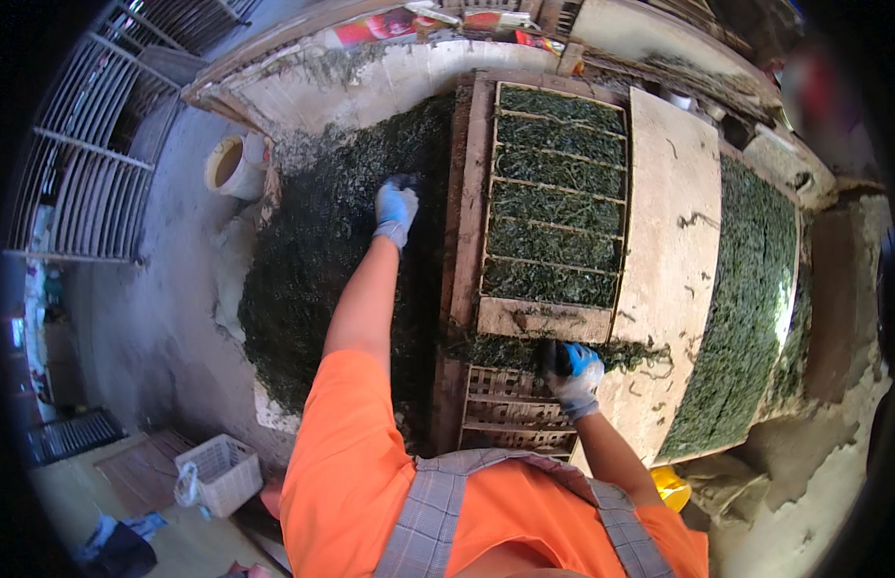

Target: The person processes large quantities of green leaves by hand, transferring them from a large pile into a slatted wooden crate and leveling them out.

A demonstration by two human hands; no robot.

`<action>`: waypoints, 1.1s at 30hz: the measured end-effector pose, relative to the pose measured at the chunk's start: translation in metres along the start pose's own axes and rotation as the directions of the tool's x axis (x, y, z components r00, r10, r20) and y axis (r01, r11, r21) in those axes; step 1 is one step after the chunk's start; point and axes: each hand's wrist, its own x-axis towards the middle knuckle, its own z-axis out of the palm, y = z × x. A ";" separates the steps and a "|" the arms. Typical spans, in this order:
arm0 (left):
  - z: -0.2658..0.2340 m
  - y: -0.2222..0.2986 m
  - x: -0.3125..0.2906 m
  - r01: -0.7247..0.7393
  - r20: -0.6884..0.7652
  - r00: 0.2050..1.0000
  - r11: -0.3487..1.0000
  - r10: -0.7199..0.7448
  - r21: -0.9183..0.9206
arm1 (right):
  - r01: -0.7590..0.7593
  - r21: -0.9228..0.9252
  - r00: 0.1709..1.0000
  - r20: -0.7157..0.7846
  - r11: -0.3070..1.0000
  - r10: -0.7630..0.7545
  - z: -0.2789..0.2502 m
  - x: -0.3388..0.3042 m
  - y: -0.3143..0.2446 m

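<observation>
Green weed heap (308, 241) x1 @ L hand (396, 208), strip (500, 349) x1 @ R hand (576, 376), both grips unclr.

I see the left hand (397, 207) at the dark heap (313, 260), a bucket (251, 173) farther left; the right hand (575, 374) touches strands (640, 356) by the frame's (544, 316) near edge, a board (674, 241) at right.

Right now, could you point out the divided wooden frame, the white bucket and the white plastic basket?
Divided wooden frame (525, 316): head view, on its bare near-end board.
White bucket (249, 175): head view, on its outer wall.
White plastic basket (238, 489): head view, on its outer side wall.
</observation>
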 end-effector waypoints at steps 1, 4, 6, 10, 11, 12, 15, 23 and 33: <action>-0.015 0.016 -0.005 0.038 0.086 0.996 0.920 -0.005 -0.390 | 0.074 0.013 0.996 -0.055 0.997 -0.073 0.003 -0.002 0.005; -0.017 0.087 -0.053 0.095 0.132 0.991 0.785 -0.018 -0.613 | 0.013 0.029 1.000 -0.021 1.000 -0.012 0.001 0.000 0.002; 0.003 0.179 -0.107 -0.025 -0.062 0.998 0.933 0.003 -0.359 | -0.031 -0.021 0.999 -0.013 0.999 0.031 0.000 0.000 0.001; -0.005 0.288 -0.183 -0.024 0.186 0.979 0.955 0.082 -0.296 | -0.162 0.047 0.983 0.093 0.986 0.157 -0.012 0.012 -0.017; 0.004 0.315 -0.204 -0.032 0.268 0.956 0.947 0.123 -0.321 | -0.273 0.117 0.955 0.152 0.955 0.254 -0.023 0.018 -0.029; 0.009 0.338 -0.225 -0.041 0.339 0.926 0.937 0.166 -0.347 | -0.421 0.306 0.900 0.259 0.854 0.351 -0.054 0.029 -0.059; 0.043 0.379 -0.274 -0.041 0.452 0.850 0.888 0.272 -0.458 | -0.263 0.899 0.955 0.295 0.351 -0.040 -0.051 0.033 -0.071; 0.132 0.281 -0.348 -0.719 0.689 0.695 0.208 0.205 0.664 | -0.261 0.953 0.965 0.252 0.152 0.075 -0.155 0.056 -0.089; 0.115 0.088 -0.389 -0.661 0.616 0.731 0.081 0.294 0.746 | 0.071 0.253 0.997 -0.026 0.965 -0.066 -0.080 -0.031 -0.013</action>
